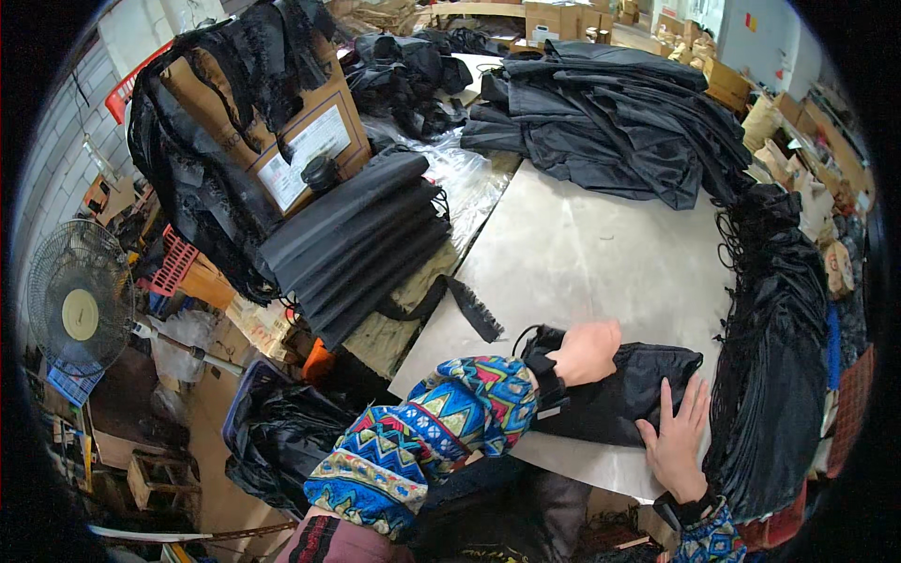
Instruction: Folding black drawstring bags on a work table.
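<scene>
1. Two hands press on a black fabric bag (624,399) lying at the near edge of the pale table (582,253).
2. Left hand (587,352), in a bright patterned sleeve (441,432), rests as a loose fist on the bag's left part, fingers curled under; whether they pinch cloth I cannot tell.
3. Right hand (678,439) lies flat, fingers spread wide and gripping nothing, on the bag's right near corner.
4. A heap of black corded bags (774,357) hangs along the table's right edge, just beside the bag.
5. A stack of folded black fabric (361,239) sits at the left edge, and a larger black pile (619,117) covers the far side.
6. A cardboard box (300,131) draped in black cloth stands at the far left corner.
</scene>
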Demonstrator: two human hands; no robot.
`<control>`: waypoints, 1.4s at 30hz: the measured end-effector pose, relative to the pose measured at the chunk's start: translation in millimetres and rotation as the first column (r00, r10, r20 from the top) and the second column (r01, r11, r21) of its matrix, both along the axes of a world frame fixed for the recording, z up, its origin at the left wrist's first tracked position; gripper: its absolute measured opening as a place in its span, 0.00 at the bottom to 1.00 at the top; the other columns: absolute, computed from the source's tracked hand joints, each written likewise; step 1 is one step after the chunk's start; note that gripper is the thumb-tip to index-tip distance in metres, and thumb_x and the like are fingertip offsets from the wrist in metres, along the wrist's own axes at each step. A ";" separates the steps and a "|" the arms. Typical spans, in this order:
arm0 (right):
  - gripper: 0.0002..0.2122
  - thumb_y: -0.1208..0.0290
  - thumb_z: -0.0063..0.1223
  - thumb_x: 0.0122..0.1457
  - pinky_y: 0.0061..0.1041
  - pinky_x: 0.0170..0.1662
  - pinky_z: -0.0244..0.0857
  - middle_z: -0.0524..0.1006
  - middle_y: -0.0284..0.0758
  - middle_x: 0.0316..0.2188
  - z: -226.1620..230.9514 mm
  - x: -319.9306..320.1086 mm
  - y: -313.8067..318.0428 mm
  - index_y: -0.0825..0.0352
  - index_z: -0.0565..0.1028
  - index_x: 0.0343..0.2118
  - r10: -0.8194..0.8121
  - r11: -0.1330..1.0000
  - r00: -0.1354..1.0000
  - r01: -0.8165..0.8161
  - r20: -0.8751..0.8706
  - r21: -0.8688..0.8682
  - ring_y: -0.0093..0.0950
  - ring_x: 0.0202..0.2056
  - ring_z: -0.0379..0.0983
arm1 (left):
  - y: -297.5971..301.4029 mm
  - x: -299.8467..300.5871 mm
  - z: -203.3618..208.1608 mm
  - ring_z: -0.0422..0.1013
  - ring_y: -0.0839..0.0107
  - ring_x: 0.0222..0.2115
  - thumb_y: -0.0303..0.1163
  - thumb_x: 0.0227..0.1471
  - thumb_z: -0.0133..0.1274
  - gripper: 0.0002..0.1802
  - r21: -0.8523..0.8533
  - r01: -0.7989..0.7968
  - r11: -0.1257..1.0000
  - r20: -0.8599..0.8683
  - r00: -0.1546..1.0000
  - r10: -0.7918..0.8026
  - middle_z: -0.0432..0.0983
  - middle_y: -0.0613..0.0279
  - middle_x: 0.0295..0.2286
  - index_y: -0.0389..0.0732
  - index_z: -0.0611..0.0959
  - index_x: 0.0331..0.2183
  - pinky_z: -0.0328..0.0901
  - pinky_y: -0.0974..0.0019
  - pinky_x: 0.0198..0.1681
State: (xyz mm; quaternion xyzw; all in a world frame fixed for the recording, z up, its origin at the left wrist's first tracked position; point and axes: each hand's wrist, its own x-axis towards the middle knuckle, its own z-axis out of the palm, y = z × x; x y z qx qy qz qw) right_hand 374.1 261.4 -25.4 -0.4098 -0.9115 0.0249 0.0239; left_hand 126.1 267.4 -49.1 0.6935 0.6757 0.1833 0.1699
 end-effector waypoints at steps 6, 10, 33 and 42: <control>0.34 0.68 0.59 0.50 0.52 0.64 0.35 0.40 0.57 0.64 17.0 -10.2 -2.7 0.68 0.58 0.60 0.064 0.998 0.993 -0.064 -0.104 -0.002 0.57 0.65 0.34 | -55.3 -89.2 37.8 0.72 0.56 0.35 0.40 0.40 0.65 0.29 -0.117 -0.254 0.960 0.443 0.852 0.279 0.76 0.52 0.33 0.33 0.76 0.42 0.66 0.60 0.42; 0.32 0.70 0.60 0.49 0.50 0.63 0.39 0.43 0.57 0.64 0.6 3.5 -2.7 0.70 0.61 0.58 0.082 0.997 0.989 -0.082 -0.121 0.000 0.57 0.64 0.37 | -73.5 -183.3 50.8 0.72 0.61 0.35 0.38 0.38 0.66 0.27 -0.189 -0.433 0.882 0.485 0.740 0.467 0.76 0.49 0.32 0.32 0.76 0.38 0.66 0.61 0.38; 0.30 0.43 0.37 0.60 0.63 0.61 0.32 0.52 0.42 0.65 -51.7 -292.4 44.1 0.53 0.59 0.63 0.326 0.934 0.890 -0.355 -0.318 -0.037 0.53 0.65 0.40 | -137.5 -119.5 -5.7 0.42 0.41 0.62 0.56 0.52 0.48 0.46 0.033 -0.219 0.975 -0.424 0.881 0.212 0.48 0.40 0.60 0.32 0.58 0.60 0.43 0.33 0.59; 0.25 0.64 0.52 0.56 0.43 0.58 0.56 0.65 0.55 0.53 -20.5 -201.6 42.3 0.78 0.65 0.51 0.483 0.861 0.720 -0.495 -0.497 0.120 0.49 0.56 0.60 | -130.5 -159.4 -2.0 0.36 0.41 0.64 0.51 0.55 0.46 0.45 -0.163 -0.450 0.878 -0.233 0.883 0.409 0.38 0.43 0.63 0.35 0.49 0.63 0.38 0.32 0.60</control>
